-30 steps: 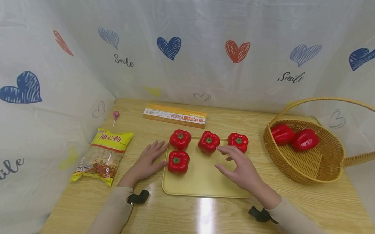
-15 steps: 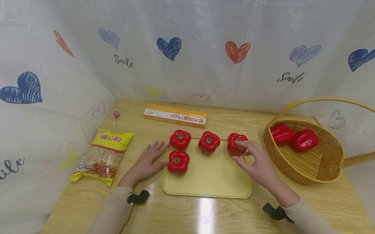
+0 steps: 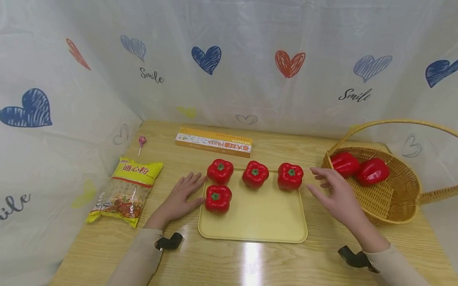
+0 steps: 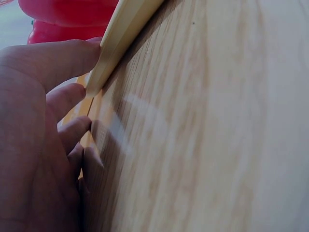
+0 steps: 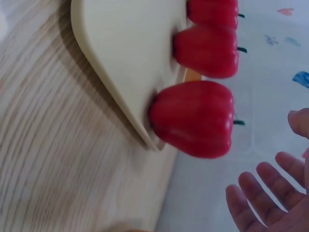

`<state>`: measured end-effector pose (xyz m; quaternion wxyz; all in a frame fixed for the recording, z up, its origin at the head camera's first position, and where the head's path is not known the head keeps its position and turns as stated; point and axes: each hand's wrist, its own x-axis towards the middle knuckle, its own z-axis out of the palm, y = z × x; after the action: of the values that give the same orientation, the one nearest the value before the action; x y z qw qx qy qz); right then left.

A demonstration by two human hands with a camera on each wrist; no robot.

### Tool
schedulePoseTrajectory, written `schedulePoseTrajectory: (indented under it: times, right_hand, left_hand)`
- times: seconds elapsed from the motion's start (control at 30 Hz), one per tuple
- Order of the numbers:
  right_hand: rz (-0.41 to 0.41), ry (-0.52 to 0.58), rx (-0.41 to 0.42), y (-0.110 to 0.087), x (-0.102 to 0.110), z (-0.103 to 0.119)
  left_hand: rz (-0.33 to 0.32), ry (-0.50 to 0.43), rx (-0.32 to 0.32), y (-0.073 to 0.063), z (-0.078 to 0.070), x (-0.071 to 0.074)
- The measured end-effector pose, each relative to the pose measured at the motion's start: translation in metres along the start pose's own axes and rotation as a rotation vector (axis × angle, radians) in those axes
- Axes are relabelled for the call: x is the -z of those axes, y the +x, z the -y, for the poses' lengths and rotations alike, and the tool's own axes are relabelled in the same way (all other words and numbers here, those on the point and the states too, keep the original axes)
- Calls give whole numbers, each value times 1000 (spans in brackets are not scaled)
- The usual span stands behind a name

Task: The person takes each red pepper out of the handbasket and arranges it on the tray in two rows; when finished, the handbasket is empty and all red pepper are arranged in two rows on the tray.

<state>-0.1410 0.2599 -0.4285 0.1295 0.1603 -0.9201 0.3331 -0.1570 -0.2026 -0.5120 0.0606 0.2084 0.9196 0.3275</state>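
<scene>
On a yellow tray stand several red bell peppers with green stems. One bell pepper is in the far right corner, another at the middle of the far edge. Two more, a far bell pepper and a nearer bell pepper, line the left side. My left hand lies beside the tray, fingers spread, its thumb and fingertips at the tray's edge. My right hand, fingers relaxed and holding nothing, is in the air between the tray and the wicker basket.
Two red peppers lie in the basket, whose tall handle arches over it. A pasta box lies behind the tray. At the left are a yellow pasta bag and a lollipop. A printed curtain hangs behind the table.
My right hand has moved right, from above the tray, past the far right bell pepper and off it, toward the basket. That pepper stands uncovered. My left hand has stayed put.
</scene>
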Motion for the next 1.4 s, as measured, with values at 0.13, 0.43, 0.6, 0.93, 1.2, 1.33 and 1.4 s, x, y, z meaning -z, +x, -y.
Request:
schedulePoseTrajectory:
  times: [0.13, 0.43, 0.6, 0.93, 1.2, 1.33, 1.4]
  right_hand:
    - [2, -26, -49, -1, 11, -5]
    - [13, -51, -133, 4, 36, -18]
    - [40, -75, -167, 8, 53, -28]
    - [35, -149, -208, 15, 74, -50]
    - [85, -182, -276, 24, 86, -64]
    - [118, -181, -311, 29, 94, -70]
    - [130, -176, -328, 31, 98, -73]
  left_hand:
    - [0, 1, 1, 0, 0, 0]
    - [1, 5, 1, 0, 1, 0]
    - [-1, 4, -1, 0, 2, 0]
    - [2, -1, 1, 0, 0, 0]
    - [6, -3, -2, 0, 0, 0]
    - [6, 0, 0, 0, 1, 0]
    - [7, 3, 0, 0, 1, -1]
